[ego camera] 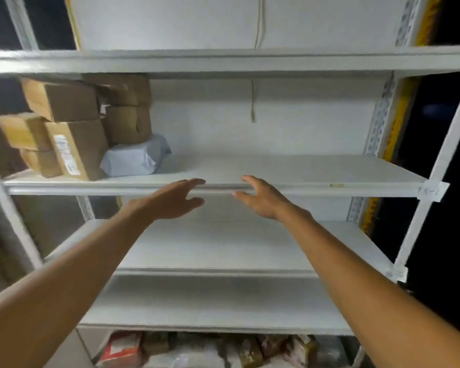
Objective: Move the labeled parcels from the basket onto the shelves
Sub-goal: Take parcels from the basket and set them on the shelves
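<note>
Parcels on the middle shelf (303,171), all at its left end: a stack of brown cardboard boxes (61,102), several deep and two or three high, packed tight against each other. The front labelled box (76,150) stands tilted on end with its white barcode sticker facing out. Touching the stack on its right, a grey poly mailer (136,158) lies flat on the shelf board. Boxes look stiff and square-edged, small enough for one hand each. Judged light to moderate; best taken across two opposite faces, clear of the sticker. Mailer looks soft, smooth and baggy, likely slippery. Judged better scooped from beneath or pinched at a folded edge than squeezed in the middle. The rest of that shelf runs bare to the right upright. Both arms reach forward, both hands empty. Left hand (170,200) hovers just before the shelf's front lip, fingers straight and loosely spread, thumb below. Right hand (260,197) is beside it, near but apart, fingers relaxed, slightly curved, holding nothing. Whether fingertips touch the lip cannot be told through the blur. The basket is not in view. The lower shelf (223,245) shows white board between the arms. Below, at the frame's bottom edge, a blurred heap of mixed packets (197,349), some red and white, some brown; whether these sit in a container cannot be told. A thin cord (252,102) hangs down the back panel. Dark room on both sides.
</note>
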The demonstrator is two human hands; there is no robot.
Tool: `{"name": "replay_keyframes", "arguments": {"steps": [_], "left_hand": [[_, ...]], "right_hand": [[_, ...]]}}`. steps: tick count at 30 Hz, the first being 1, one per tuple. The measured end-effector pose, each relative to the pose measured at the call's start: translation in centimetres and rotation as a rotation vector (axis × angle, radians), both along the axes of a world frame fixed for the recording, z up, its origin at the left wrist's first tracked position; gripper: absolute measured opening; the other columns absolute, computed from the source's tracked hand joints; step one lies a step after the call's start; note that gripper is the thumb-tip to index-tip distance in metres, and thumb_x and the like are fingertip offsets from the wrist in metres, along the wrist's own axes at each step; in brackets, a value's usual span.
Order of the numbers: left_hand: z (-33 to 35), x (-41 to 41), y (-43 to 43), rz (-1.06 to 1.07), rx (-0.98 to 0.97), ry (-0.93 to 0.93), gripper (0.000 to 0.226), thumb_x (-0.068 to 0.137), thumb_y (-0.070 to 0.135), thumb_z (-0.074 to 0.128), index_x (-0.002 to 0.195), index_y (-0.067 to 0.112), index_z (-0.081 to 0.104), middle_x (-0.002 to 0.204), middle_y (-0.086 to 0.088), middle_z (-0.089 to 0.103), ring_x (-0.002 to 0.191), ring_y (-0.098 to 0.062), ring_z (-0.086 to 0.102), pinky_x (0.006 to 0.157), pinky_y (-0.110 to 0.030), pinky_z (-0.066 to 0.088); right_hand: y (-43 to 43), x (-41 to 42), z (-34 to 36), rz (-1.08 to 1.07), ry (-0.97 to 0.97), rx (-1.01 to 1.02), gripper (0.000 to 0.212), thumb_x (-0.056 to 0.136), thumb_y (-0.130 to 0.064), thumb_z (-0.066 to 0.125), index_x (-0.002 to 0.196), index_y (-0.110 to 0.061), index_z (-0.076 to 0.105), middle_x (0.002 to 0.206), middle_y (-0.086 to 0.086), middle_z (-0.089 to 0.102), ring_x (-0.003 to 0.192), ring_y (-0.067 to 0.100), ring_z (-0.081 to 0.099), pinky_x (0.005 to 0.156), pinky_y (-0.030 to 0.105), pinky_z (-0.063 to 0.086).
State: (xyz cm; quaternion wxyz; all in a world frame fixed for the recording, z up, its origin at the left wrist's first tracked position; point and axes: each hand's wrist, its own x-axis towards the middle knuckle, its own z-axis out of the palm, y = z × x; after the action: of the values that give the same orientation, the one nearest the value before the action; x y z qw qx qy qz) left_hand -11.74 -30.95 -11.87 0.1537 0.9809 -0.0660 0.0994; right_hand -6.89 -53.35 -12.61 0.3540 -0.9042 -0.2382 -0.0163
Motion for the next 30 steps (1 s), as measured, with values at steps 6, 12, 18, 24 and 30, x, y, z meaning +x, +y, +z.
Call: {"name": "replay_keyframes", "arguments": {"steps": [6,12,18,24,30], "left_hand": [[1.3,0.5,9.0,0.119,-0.149,-0.059,0.048,0.095,0.026,0.057,0.14,0.022,0.044,0.136,-0.009,0.054,0.12,-0.025,0.055,0.091,-0.023,0.038],[2.1,2.1,17.4,0.211,-0.205,-0.082,0.051,0.096,0.025,0.055,0.144,0.024,0.038,0.143,-0.011,0.047,0.128,-0.025,0.049,0.091,-0.021,0.033],[2.1,5.1,22.5,0.271,-0.255,-0.094,0.051,0.095,0.026,0.056,0.143,0.027,0.038,0.143,-0.01,0.048,0.122,-0.026,0.053,0.093,-0.029,0.042],[3.3,7.9,26.9,0.332,-0.316,-0.189,0.048,0.096,0.016,0.054,0.142,0.016,0.039,0.131,-0.002,0.051,0.121,-0.018,0.05,0.084,-0.02,0.042],[6.4,6.9,31.9,0.52,-0.316,-0.273,0.057,0.097,0.024,0.053,0.148,0.033,0.029,0.149,-0.007,0.039,0.133,-0.027,0.043,0.094,-0.034,0.043]], "right_hand": [[9.1,3.1,0.9,0.07,0.01,0.095,0.052,0.092,-0.043,0.06,0.137,-0.018,0.051,0.149,0.005,0.043,0.134,0.021,0.043,0.105,0.027,0.034],[16.4,6.3,1.3,0.103,0.038,0.138,0.056,0.092,-0.041,0.06,0.142,-0.021,0.045,0.149,0.001,0.042,0.137,0.017,0.039,0.105,0.027,0.032],[21.5,10.7,1.3,0.124,0.057,0.191,0.055,0.09,-0.041,0.062,0.139,-0.023,0.047,0.147,0.006,0.045,0.137,0.016,0.04,0.103,0.027,0.034],[27.1,16.4,2.2,0.211,0.05,0.267,0.053,0.09,-0.042,0.061,0.138,-0.025,0.048,0.145,0.007,0.046,0.134,0.017,0.043,0.103,0.032,0.038],[34.6,19.4,5.3,0.363,0.059,0.327,0.053,0.091,-0.035,0.062,0.14,-0.021,0.046,0.146,0.011,0.043,0.129,0.02,0.047,0.097,0.028,0.04]]}}
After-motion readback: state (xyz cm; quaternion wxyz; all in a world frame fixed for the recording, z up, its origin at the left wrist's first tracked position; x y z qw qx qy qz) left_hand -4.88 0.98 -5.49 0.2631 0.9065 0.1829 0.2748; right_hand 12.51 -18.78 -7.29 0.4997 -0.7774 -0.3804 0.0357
